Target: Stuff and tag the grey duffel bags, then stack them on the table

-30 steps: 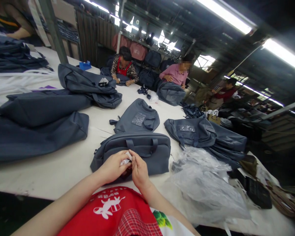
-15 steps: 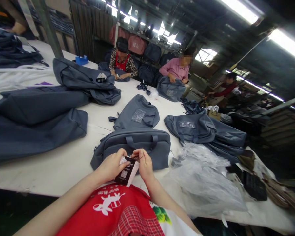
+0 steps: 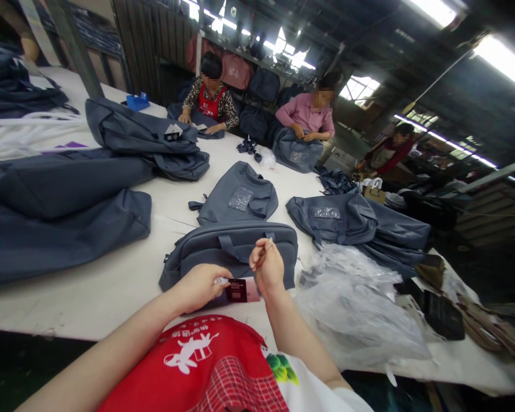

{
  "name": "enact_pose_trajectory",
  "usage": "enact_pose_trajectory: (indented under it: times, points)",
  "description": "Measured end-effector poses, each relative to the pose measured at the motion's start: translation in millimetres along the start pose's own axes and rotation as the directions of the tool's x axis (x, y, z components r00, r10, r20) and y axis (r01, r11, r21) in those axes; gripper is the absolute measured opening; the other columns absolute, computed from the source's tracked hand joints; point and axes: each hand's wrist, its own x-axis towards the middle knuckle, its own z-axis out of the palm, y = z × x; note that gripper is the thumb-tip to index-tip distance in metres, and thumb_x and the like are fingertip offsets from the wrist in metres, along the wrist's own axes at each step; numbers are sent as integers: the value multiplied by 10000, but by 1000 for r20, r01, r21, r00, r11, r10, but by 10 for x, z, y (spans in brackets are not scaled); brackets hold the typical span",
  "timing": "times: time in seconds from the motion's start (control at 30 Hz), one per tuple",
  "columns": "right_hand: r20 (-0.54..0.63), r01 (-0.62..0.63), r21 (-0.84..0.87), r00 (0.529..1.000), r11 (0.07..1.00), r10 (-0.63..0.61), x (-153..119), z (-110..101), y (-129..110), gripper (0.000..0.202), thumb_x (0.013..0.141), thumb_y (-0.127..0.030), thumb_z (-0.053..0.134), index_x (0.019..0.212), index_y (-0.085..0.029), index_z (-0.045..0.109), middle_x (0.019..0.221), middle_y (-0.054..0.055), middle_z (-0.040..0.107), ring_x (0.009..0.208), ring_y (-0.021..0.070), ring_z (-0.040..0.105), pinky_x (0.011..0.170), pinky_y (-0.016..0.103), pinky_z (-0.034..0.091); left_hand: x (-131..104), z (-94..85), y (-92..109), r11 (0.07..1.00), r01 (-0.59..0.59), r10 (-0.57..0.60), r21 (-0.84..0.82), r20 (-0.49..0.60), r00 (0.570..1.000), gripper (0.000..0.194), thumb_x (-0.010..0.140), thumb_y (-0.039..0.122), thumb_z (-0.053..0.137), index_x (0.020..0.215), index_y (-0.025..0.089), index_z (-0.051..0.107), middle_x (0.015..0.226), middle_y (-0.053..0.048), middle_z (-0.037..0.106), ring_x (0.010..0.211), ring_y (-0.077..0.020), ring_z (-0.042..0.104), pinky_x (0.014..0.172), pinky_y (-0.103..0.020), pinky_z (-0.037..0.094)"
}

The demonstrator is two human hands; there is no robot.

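Note:
My left hand (image 3: 203, 286) is closed on a dark hang tag (image 3: 236, 290), with a pale card (image 3: 253, 290) sticking out beyond it and a bit of clear plastic at the fingertips. Raised to its right, my right hand (image 3: 268, 268) has its fingers pinched together; something thin shows at the tips, too small to name. Just behind both hands a blue-grey bag (image 3: 197, 243) stands on the white table (image 3: 107, 312), its two short handles toward me.
A similar bag (image 3: 260, 191) lies behind. More bags (image 3: 68, 229) are piled at left, others (image 3: 347, 220) at right, beside crumpled clear plastic bags (image 3: 360, 315). Co-workers (image 3: 210, 103) handle bags across the table; a blue box (image 3: 138, 102) stands near the far edge.
My right hand has moved up and right, away from the tag. The tag in my left hand has swung from hanging downward to pointing right.

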Motion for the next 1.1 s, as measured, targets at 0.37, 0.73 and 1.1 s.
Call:
enact_pose_trajectory:
  times: [0.37, 0.73, 1.1]
  points:
    - [18, -258, 231, 965, 938, 261, -106, 162, 293, 297, 886, -449, 529, 764, -178, 536, 530, -24, 568, 433, 107, 548, 391, 187, 411, 20, 177, -85, 981, 8, -48, -195, -204, 978, 70, 753, 247, 543, 796, 193, 543, 786, -7, 635, 753, -177, 596, 709, -282, 445]
    - [63, -455, 202, 890, 867, 452, 96, 163, 603, 294, 831, -395, 648, 696, -145, 573, 632, 18, 625, 567, 117, 628, 514, 189, 484, -95, -9, -535, 962, 97, -126, -256, -100, 987, 243, 756, 335, 596, 964, 210, 582, 826, 4, 669, 686, -152, 614, 655, -250, 467]
    - [117, -552, -48, 825, 832, 554, 226, 197, 1240, 339, 636, -433, 757, 697, -130, 618, 646, 46, 645, 568, 142, 627, 536, 249, 504, 19, -133, -747, 885, 276, -228, -375, 168, 959, 324, 760, 435, 537, 781, 154, 699, 696, -29, 693, 597, -159, 584, 569, -242, 436]
